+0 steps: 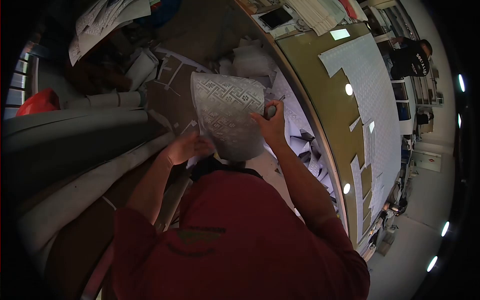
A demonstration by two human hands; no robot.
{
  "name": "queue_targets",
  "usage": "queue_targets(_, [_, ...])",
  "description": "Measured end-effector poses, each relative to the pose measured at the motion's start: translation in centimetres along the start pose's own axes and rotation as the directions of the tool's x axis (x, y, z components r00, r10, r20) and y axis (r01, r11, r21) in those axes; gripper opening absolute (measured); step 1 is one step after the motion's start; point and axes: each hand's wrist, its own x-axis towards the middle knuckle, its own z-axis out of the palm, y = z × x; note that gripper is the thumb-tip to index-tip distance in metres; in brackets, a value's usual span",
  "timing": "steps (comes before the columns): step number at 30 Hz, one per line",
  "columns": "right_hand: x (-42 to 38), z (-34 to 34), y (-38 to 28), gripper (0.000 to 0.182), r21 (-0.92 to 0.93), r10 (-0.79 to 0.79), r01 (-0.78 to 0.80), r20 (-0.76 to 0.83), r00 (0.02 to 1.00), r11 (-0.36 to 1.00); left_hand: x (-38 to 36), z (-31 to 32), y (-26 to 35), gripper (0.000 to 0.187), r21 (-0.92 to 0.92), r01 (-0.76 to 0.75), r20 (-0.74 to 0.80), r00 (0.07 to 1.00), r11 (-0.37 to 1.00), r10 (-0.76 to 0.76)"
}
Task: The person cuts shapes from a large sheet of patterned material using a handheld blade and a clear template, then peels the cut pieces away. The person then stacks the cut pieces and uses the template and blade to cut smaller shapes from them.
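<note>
A curved silver-grey sheet with a raised geometric pattern (227,107) hangs upright in front of my body. My right hand (272,125) is closed at its right edge, with the thumb over the sheet. In the same hand sits a small tool with a rounded grey end (271,111), and a thin pointed tip shows past the fingers; I cannot tell its kind. My left hand (189,147), a little blurred, has its fingers stretched out close to the sheet's lower left edge.
On the right a long olive-topped table (312,70) carries a large pale patterned sheet (377,100) and cut strips. Offcuts (302,145) lie heaped below its edge. Large rolls (95,185) lie at left. A person in a black shirt (410,61) is beyond the table.
</note>
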Motion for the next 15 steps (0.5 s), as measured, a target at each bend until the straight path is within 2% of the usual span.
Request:
queue_targets(1, [0.2, 0.1, 0.4, 0.054, -0.016, -0.025, 0.025, -0.027, 0.999, 1.0, 1.0, 0.5, -0.9, 0.041, -0.018, -0.003, 0.005, 1.0, 1.0, 0.004])
queue_targets(3, [-0.1, 0.1, -0.5, 0.053, -0.073, 0.006, -0.007, -0.02, 1.0, 0.997, 3.0, 1.4, -2.4, 0.043, 0.406, 0.095, -0.223, 0.975, 0.909, -0.002])
queue_targets(4, [-0.1, 0.1, -0.8, 0.053, -0.113, 0.029, -0.032, -0.024, 0.999, 0.993, 3.8, 1.8, -2.5, 0.043, 0.389, 0.088, -0.222, 0.975, 0.917, 0.0])
queue_targets(6, [0.0, 0.1, 0.2, 0.053, -0.185, -0.011, 0.005, -0.032, 0.999, 0.983, 5.0, 2.7, -1.6, 0.046, 0.635, 0.224, -0.432, 0.897, 0.739, 0.099])
queue_targets(7, [0.0, 0.0, 0.9, 0.053, -0.244, -0.056, 0.042, -0.05, 0.997, 0.969, 5.4, 1.9, -1.7, 0.046, 0.621, 0.223, -0.437, 0.895, 0.752, 0.095])
queue_targets(8, [-0.1, 0.0, 1.4, 0.053, -0.252, -0.055, 0.044, -0.036, 0.998, 0.967, 6.2, 0.7, -1.9, 0.047, 0.646, 0.207, -0.471, 0.865, 0.735, 0.17])
queue_targets(9, [-0.2, -0.1, 1.7, 0.053, -0.172, -0.033, 0.03, -0.016, 0.999, 0.985, 6.7, -0.2, -1.8, 0.049, 0.672, 0.195, -0.502, 0.829, 0.714, 0.246])
queue_targets(10, [-0.5, -0.3, 2.0, 0.053, -0.091, -0.008, 0.008, 0.003, 1.0, 0.996, 7.0, -1.0, -2.0, 0.049, 0.663, 0.194, -0.507, 0.827, 0.723, 0.243])
queue_targets(12, [-0.6, -0.5, 1.9, 0.054, -0.051, 0.007, -0.006, 0.003, 1.0, 0.999, 7.5, -1.6, -1.8, 0.042, 0.55, -0.048, -0.459, 0.817, 0.834, 0.349])
queue_targets(14, [-0.5, -0.6, 2.0, 0.054, -0.001, 0.029, -0.029, 0.0, 1.0, 1.0, 7.8, -1.1, -1.4, 0.04, 0.53, -0.022, -0.464, 0.829, 0.848, 0.312])
queue_targets(15, [-0.3, -1.0, 2.2, 0.054, -0.126, 0.011, -0.012, -0.011, 1.0, 0.992, 7.5, -0.4, -1.0, 0.038, 0.514, 0.006, -0.466, 0.841, 0.858, 0.273])
